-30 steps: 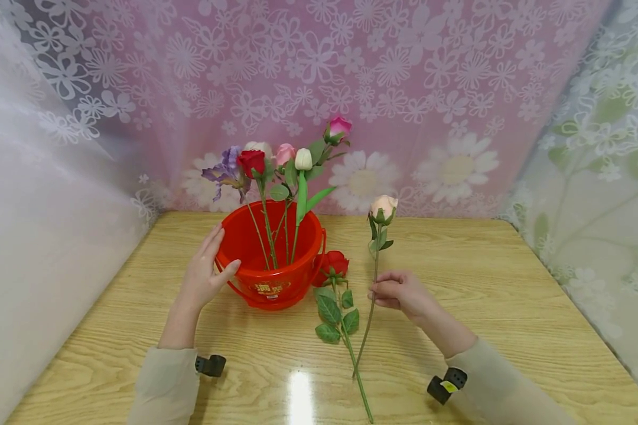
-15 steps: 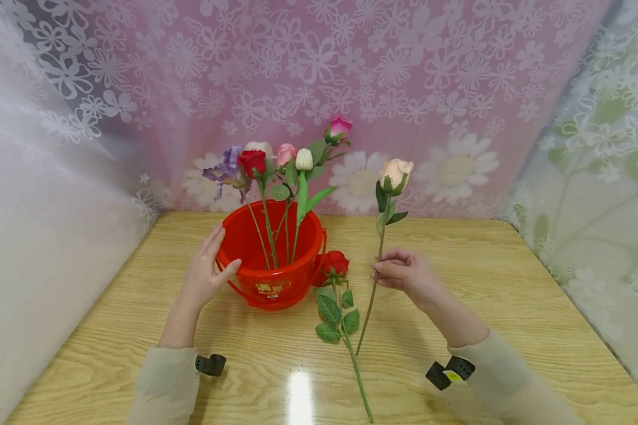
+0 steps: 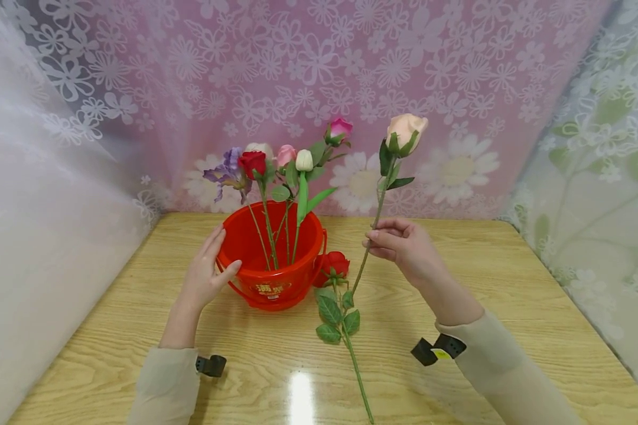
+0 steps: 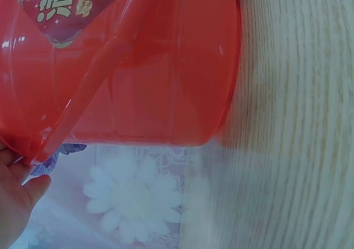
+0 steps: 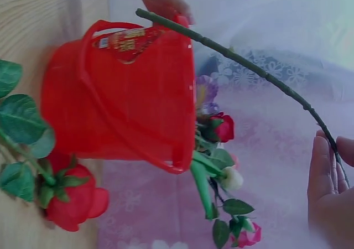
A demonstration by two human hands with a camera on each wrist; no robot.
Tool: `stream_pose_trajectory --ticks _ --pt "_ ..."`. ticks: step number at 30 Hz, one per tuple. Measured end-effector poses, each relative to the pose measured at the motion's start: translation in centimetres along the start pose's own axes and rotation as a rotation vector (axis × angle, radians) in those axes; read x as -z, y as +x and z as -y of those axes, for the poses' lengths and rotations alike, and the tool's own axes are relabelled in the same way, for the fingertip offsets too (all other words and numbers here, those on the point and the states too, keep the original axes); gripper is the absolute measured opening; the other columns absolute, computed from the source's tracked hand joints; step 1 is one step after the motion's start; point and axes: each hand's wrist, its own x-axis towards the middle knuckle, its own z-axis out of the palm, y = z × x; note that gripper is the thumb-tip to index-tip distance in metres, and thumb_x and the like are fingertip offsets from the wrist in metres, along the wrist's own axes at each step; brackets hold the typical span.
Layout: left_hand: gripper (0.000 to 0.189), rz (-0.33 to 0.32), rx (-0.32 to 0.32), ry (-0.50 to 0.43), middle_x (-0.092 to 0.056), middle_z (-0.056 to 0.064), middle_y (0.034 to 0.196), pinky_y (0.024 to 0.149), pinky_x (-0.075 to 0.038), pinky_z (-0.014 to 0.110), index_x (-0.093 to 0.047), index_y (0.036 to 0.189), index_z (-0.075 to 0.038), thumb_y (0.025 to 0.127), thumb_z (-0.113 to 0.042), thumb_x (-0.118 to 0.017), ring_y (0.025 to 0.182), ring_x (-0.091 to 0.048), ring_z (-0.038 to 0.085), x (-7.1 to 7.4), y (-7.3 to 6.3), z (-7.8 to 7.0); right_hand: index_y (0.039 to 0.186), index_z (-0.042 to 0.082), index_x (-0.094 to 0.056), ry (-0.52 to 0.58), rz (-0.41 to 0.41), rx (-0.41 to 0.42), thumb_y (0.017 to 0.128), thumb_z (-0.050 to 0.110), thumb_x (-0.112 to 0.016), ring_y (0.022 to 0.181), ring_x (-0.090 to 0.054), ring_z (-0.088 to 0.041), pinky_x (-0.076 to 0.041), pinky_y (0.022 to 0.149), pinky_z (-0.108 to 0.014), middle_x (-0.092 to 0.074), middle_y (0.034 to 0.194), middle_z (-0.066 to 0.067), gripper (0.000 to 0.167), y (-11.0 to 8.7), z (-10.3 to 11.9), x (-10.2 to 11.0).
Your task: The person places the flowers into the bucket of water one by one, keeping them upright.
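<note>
My left hand [image 3: 199,274] rests on the left rim of a red bucket [image 3: 302,284], fingers extended along it and thumb over the front edge. Several artificial flowers stand in the bucket, among them a purple iris [image 3: 227,171], a dark red rose [image 3: 252,164] and a white tulip [image 3: 304,160]. Right of the bucket, my right hand [image 3: 417,254] pinches the stem of a peach rose [image 3: 406,134] between thumb and fingers, bloom up. In the right wrist view its bare stem [image 5: 268,78] crosses in front of the bucket rim, lower end at the upper left.
A red rose [image 3: 336,264] with a long leafy stem lies on the wooden table [image 3: 489,283], its bloom beside the bucket. The bucket's handle [image 3: 319,265] hangs down. Patterned pink curtain [image 3: 298,65] closes off the back, with pale cloth at both sides.
The right hand has raised the peach rose, bringing its stem end up from the lower table to over the lying rose's leaves. The left hand and bucket have stayed put.
</note>
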Motion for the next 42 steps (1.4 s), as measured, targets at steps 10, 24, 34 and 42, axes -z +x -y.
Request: stream_pose_trajectory --ticks 10,24,34,42 --pt "0.071 -0.001 -0.005 -0.001 -0.027 0.017 0.14 0.096 -0.026 0.055 -0.033 0.133 0.007 0.084 -0.04 -0.053 0.126 -0.026 0.034 0.0 0.0 0.1 0.083 0.003 -0.059 0.156 -0.045 0.143 0.083 -0.004 -0.056 0.069 -0.062 -0.017 -0.051 0.068 -0.026 -0.062 0.076 -0.007 0.007 1.7 2.2 -2.0" --pt "0.071 0.002 -0.005 0.006 -0.027 0.015 0.141 0.094 -0.028 0.055 -0.032 0.134 0.006 0.084 -0.039 -0.054 0.125 -0.027 0.034 -0.1 -0.1 0.2 0.082 0.0 -0.058 0.203 -0.13 0.243 0.082 -0.007 -0.055 0.067 -0.063 -0.017 -0.052 0.066 -0.027 -0.063 0.074 -0.008 0.007 4.6 1.8 -3.9" --pt "0.071 -0.002 -0.004 0.003 -0.027 0.015 0.141 0.095 -0.027 0.055 -0.033 0.133 0.006 0.084 -0.039 -0.054 0.126 -0.026 0.033 0.0 -0.1 0.2 0.088 -0.003 -0.054 0.018 -0.108 0.142 0.082 -0.007 -0.055 0.07 -0.063 -0.016 -0.051 0.071 -0.03 -0.062 0.077 -0.008 0.007 6.4 -1.9 -5.3" --pt "0.071 0.001 0.005 0.003 -0.027 0.015 0.141 0.095 -0.027 0.055 -0.032 0.134 0.006 0.083 -0.04 -0.054 0.126 -0.026 0.033 0.0 -0.1 0.1 0.098 -0.011 -0.056 -0.221 -0.062 0.102 0.081 -0.004 -0.058 0.075 -0.062 -0.018 -0.051 0.072 -0.031 -0.06 0.086 -0.018 0.019 7.1 -4.3 -6.6"
